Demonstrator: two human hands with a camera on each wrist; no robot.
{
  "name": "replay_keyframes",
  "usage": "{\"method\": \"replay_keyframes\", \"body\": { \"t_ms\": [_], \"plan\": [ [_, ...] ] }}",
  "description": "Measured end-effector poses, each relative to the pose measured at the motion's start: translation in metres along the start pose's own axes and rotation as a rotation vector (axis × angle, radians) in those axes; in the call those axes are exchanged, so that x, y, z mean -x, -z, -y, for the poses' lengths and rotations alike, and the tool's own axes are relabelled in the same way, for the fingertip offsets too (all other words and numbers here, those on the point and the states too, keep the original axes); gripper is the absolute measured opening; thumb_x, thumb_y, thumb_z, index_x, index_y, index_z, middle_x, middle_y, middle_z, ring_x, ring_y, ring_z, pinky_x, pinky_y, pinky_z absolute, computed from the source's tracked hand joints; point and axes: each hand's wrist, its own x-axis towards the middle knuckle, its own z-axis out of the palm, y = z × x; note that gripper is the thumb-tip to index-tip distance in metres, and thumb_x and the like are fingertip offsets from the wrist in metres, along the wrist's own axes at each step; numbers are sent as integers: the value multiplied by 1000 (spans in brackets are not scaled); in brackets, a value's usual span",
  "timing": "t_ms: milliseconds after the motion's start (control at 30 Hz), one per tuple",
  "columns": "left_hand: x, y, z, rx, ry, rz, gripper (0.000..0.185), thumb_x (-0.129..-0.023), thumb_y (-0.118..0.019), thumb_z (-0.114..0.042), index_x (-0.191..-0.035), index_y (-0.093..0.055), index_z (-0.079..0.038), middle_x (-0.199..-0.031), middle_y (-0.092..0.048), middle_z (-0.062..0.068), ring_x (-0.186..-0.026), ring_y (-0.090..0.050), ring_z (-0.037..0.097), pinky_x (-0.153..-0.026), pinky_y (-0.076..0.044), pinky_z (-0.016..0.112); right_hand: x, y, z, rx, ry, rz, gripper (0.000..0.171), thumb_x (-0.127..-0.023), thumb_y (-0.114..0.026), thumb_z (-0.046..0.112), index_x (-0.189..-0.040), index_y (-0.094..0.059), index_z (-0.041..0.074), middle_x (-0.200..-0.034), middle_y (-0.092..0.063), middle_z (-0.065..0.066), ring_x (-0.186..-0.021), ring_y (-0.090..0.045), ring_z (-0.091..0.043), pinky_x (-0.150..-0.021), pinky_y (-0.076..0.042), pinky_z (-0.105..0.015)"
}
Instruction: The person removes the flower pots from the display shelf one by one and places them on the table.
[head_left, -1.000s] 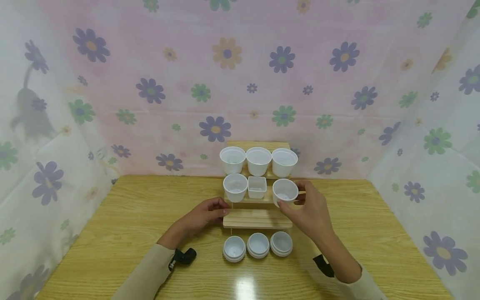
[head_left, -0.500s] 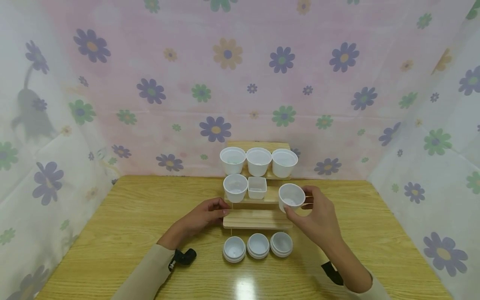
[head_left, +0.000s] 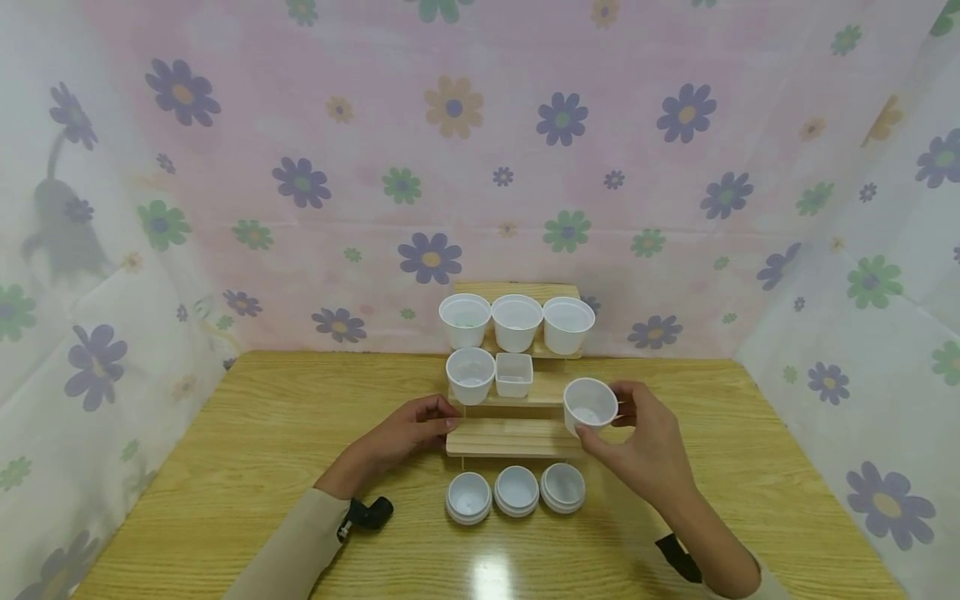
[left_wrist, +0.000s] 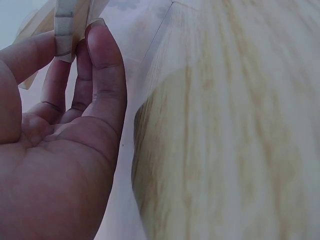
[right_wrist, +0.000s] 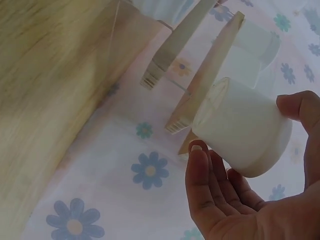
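My right hand (head_left: 645, 442) holds a round white plastic cup (head_left: 590, 406) between thumb and fingers, off the right end of the tiered wooden stand (head_left: 517, 437). In the right wrist view the cup (right_wrist: 245, 132) lies sideways, apart from the stand's board ends (right_wrist: 180, 122). At the stand's left side, my left hand (head_left: 408, 432) pinches the end of the lower shelf board (left_wrist: 64, 35). A round cup (head_left: 471, 377) and a small square cup (head_left: 513, 375) sit on the middle shelf. Three larger white cups (head_left: 517, 323) line the top shelf.
Three low white jars (head_left: 517, 492) stand in a row on the wooden table (head_left: 300, 417), in front of the stand. A flowered cloth backdrop (head_left: 360, 192) rises behind the stand and at both sides. Black straps (head_left: 367, 514) circle the wrists.
My right hand has carried the round cup off the middle shelf's right end, moving it right and toward me. My left hand has stayed at the board end.
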Motion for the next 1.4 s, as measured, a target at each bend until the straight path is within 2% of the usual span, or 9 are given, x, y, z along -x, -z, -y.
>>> {"method": "replay_keyframes", "body": {
  "t_ms": [233, 467, 767, 1133, 1300, 1400],
  "plan": [
    [0, 0, 0, -3, -5, 13, 26, -110, -61, -19, -125, -61, 2, -125, -63, 12, -107, -63, 22, -93, -58, 36, 8, 5, -6, 13, -9, 20, 60, -76, -96, 14, -124, -62, 2, -106, -71, -8, -91, -71, -21, -76, -60, -26],
    [-1, 2, 3, -23, 0, 2, 27, -109, -62, -20, -125, -61, 2, -129, -61, 12, -103, -61, 21, -92, -58, 36, 11, 8, -8, 4, -15, 43, 61, -76, -96, 13, -124, -60, 1, -108, -70, -9, -95, -70, -22, -81, -63, -37],
    [-1, 1, 1, -14, -13, 8, 28, -110, -61, -19, -126, -60, 4, -127, -62, 14, -105, -62, 22, -92, -58, 37, 13, 7, -8, -4, -20, 63, 61, -76, -95, 11, -124, -60, 1, -111, -69, -8, -99, -69, -22, -84, -63, -39],
    [-2, 1, 3, -20, -4, 12, 25, -110, -61, -21, -124, -62, -1, -127, -63, 12, -114, -62, 26, -95, -58, 38, 16, 7, -12, -15, -4, 76, 61, -76, -95, 10, -124, -59, 0, -111, -69, -9, -99, -69, -24, -82, -64, -39],
    [-2, 1, 2, -25, 6, 2, 25, -110, -62, -21, -124, -62, 0, -128, -62, 12, -111, -62, 24, -95, -58, 38, 19, 8, -14, -13, -15, 84, 62, -76, -95, 10, -125, -59, 0, -111, -69, -8, -99, -69, -23, -83, -64, -44],
    [-1, 1, 1, -26, 4, -5, 25, -110, -62, -20, -125, -62, 1, -127, -62, 12, -106, -61, 22, -94, -58, 37, 21, 10, -15, -1, -18, 87, 63, -76, -95, 11, -125, -58, 1, -112, -68, -8, -100, -69, -22, -83, -64, -42]
  ]
}}
